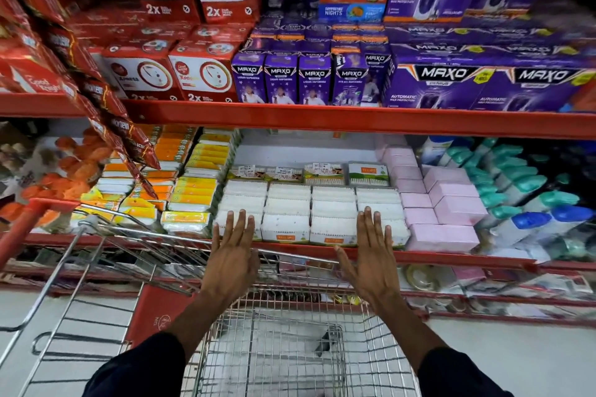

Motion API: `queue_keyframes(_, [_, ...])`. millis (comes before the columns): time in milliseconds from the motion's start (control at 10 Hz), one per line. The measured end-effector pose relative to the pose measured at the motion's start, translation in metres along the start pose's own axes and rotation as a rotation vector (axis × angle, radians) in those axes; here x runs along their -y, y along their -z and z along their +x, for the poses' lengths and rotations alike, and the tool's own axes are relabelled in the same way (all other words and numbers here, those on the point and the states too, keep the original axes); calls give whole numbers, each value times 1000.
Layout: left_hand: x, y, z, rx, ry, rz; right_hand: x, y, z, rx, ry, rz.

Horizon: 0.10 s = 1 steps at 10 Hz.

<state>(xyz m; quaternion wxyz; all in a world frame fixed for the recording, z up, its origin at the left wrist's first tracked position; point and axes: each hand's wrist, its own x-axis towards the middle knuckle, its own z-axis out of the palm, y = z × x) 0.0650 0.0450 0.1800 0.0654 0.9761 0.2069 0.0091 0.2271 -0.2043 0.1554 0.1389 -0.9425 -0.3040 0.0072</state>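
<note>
Red store shelving (322,121) carries white swab packs (285,226) in 4 columns on its lower level. Left hand (233,256) and right hand (371,256), fingers straight and holding nothing, reach toward the outer front packs above a cart (290,304).

Holds left hand (233,245) and right hand (371,251) out flat, fingers straight, at the two ends of the front row of white packs (285,226) on the red shelf (451,259). Reaches over a wire trolley (290,332). Shows pink boxes (458,209) just right of the packs, purple boxes (445,84) on the level above.
</note>
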Motion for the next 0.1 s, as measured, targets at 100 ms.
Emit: queue_keyframes(100, [-15, 24, -1, -167, -58, -6, 20, 33, 4, -128, 40, 45])
